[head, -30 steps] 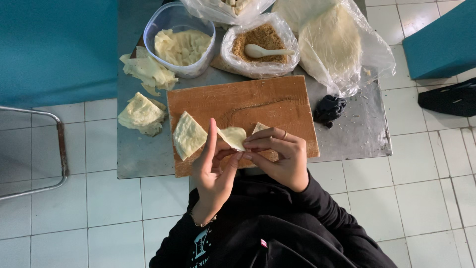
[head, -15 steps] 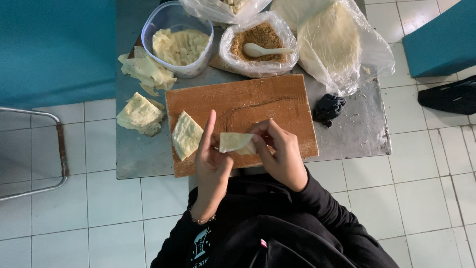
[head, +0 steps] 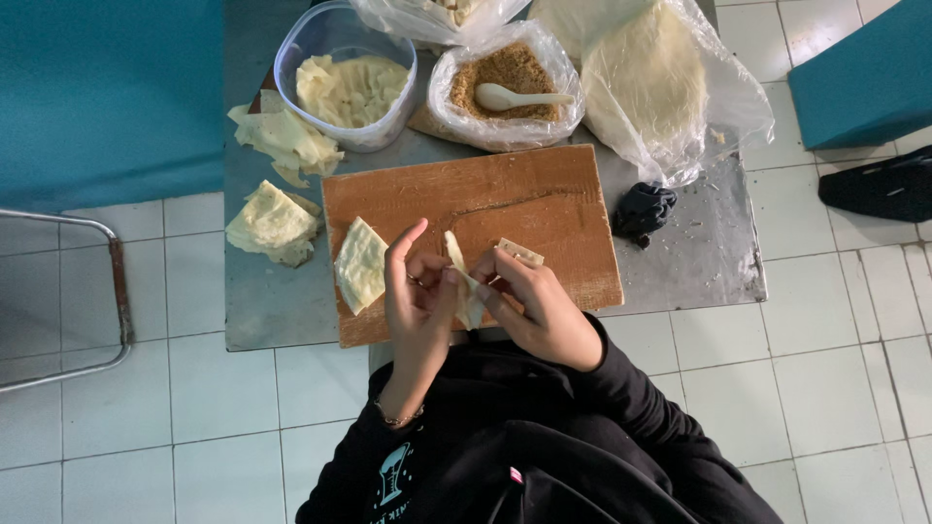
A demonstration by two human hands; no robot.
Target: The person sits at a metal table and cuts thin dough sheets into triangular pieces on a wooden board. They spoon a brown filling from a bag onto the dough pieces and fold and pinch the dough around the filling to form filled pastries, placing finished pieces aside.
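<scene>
Hands worked together over the near edge of the wooden board (head: 505, 204), which lay on a small metal table (head: 699, 262). The left hand (head: 417, 291) and the right hand (head: 529, 306) both pinched one thin pale wrapper (head: 464, 281) — fingers closed on it from either side, the sheet held up on edge, folded and lifted clear of the board. A second wrapper piece (head: 361, 264) lay flat on the board just to the left, and a small folded piece (head: 519, 252) sat on the board beside the right hand's fingers.

Behind the board stood a clear plastic tub (head: 340, 58) of pale sheets, a bag of brown crumbly filling (head: 505, 73) with a white spoon (head: 505, 95) in it, and a bag of round wrappers (head: 650, 82). Loose scraps (head: 277, 136) and a stack of sheets (head: 272, 221) lay at the table's left side; a dark cloth (head: 643, 209) at the right.

Judgement on the fold: a thin sheet looked likely to tear, so light, even pressure from both thumbs would serve best — edges lined up before creasing, the piece kept low over the board so a slip would land on it.
</scene>
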